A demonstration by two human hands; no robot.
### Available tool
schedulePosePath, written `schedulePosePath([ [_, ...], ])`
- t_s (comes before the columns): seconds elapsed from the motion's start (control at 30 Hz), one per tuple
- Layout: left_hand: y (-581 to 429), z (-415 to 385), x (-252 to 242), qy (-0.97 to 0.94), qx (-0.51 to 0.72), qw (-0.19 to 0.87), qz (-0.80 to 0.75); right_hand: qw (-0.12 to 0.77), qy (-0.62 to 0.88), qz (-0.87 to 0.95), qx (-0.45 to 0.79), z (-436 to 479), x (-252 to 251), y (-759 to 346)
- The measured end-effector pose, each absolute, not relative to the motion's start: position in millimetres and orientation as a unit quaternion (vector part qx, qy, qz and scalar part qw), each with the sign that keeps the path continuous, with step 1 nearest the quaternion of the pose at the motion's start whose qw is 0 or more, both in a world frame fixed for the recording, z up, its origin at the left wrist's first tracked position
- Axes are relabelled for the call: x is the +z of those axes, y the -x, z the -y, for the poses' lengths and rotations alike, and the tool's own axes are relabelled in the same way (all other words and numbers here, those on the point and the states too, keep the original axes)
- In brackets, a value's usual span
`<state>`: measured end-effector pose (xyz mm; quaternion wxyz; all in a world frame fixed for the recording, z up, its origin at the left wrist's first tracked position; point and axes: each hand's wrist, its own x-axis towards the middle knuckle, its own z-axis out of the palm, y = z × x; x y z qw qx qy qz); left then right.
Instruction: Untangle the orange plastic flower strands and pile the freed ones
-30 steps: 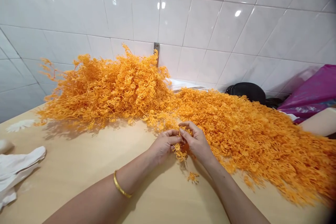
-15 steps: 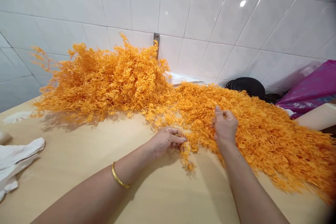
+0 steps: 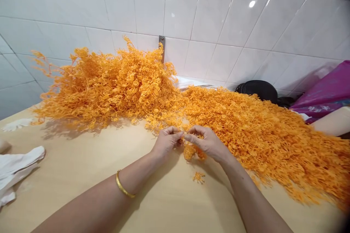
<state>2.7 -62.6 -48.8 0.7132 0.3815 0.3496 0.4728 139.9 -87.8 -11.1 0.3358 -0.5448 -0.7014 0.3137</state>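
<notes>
My left hand [image 3: 167, 142], below a gold bangle, pinches an orange artificial flower sprig [image 3: 189, 151] between thumb and fingertips. Close against it, my right hand [image 3: 207, 142] has its thumb and fingers closed on the same sprig; its fingertips meet those of the left. The sprig's frilly end hangs below the hands. One loose orange piece [image 3: 198, 177] lies on the tabletop just in front of them. Beyond my right hand spreads a wide heap of orange sprigs [image 3: 273, 142], and a taller bunch [image 3: 120, 83] stands behind to the left.
White cloth gloves [image 3: 20, 164] lie on the pale wooden table [image 3: 95, 174] at the left. A black pouch [image 3: 257, 90] and a purple bag [image 3: 324, 91] sit by the tiled wall at the back right. A metal bracket [image 3: 162, 45] is fixed to the wall.
My right hand has moved left from over the heap to meet my left hand and grip the sprig. A loose orange piece now lies separately on the table.
</notes>
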Motion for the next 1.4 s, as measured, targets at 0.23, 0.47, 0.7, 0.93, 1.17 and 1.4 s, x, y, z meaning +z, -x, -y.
schedulePosePath([
  [0.23, -2, 63, -48, -0.388, 0.47, 0.716, -0.341, 0.323, 0.533, 0.716, 0.315, 87, -15, -140],
  [0.47, 0, 60, -49, -0.415, 0.415, 0.752, -0.301, 0.378, 0.548, 0.709, 0.232, 82, -28, -127],
  [0.7, 3, 58, -43, -0.364, 0.459, 0.739, -0.333, 0.588, 0.635, 0.472, 0.169, 73, -23, -145],
  [0.93, 4, 54, -44, -0.278, 0.459, 0.785, -0.311, 0.593, 0.604, 0.47, 0.251, 75, -23, -161],
  [1.17, 5, 52, -47, -0.274, 0.456, 0.801, -0.276, 0.48, 0.55, 0.609, 0.312, 85, -18, -140],
  [1.4, 5, 52, -46, -0.209, 0.448, 0.829, -0.262, 0.332, 0.517, 0.75, 0.245, 94, -16, -125],
])
